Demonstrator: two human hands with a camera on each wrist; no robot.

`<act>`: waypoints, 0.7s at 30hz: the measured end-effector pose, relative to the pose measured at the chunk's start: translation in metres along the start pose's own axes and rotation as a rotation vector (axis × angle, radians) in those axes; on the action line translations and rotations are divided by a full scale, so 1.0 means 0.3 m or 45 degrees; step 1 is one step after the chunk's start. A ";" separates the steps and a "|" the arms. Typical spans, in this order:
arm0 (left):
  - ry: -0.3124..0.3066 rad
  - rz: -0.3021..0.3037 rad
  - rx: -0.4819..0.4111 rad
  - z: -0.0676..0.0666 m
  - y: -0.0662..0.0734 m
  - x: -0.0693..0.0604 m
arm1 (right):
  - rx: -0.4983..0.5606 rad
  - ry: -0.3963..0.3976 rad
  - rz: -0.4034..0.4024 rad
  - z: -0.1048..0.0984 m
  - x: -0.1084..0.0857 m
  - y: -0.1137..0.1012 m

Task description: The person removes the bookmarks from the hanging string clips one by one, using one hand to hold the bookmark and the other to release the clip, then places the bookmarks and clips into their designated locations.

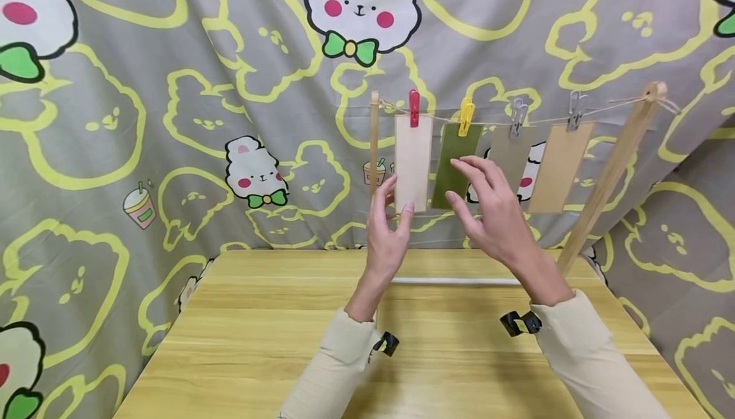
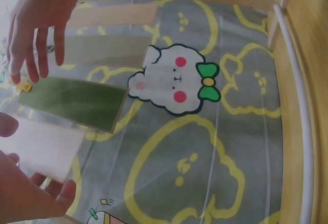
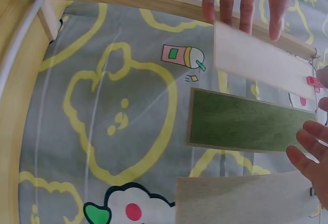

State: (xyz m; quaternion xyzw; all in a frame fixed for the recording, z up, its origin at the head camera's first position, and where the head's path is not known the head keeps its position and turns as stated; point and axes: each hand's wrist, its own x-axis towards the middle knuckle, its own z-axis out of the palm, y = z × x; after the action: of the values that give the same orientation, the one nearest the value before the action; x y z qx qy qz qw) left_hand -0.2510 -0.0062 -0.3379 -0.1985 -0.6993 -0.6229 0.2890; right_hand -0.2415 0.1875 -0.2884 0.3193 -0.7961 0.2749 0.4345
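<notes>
Evidently, both hands stood open: my left hand (image 1: 386,240) lay loosely spread about the lower end of the white card (image 1: 412,164), hanging from its red clip (image 1: 414,110), contact unconfirmed, while my right hand (image 1: 498,215) held nothing before the green card (image 1: 453,145). In my judgement, the step called for light edge contact, without tugging against the clip.

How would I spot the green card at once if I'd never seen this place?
Above the back of the wooden table, a string runs between two wooden posts. The green card hangs from it, second from the person's left, between a white card and a greyish card. It's the only green one, held by the only yellow clothespin.
</notes>
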 end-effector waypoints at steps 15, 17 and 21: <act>0.043 0.017 -0.217 -0.011 -0.018 0.006 | 0.000 -0.023 0.023 -0.018 0.085 0.009; 0.036 0.029 -0.251 -0.019 -0.017 0.010 | 0.010 -0.017 0.019 -0.021 0.096 0.006; 0.008 0.042 -0.324 -0.030 -0.015 0.020 | 0.030 0.012 0.000 -0.029 0.130 0.000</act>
State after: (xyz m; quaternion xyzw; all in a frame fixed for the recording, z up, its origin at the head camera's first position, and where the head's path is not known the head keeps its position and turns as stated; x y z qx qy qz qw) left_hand -0.2570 -0.0162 -0.3369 -0.2431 -0.6104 -0.7023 0.2739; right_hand -0.2532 0.1833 -0.2506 0.3229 -0.7907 0.2858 0.4346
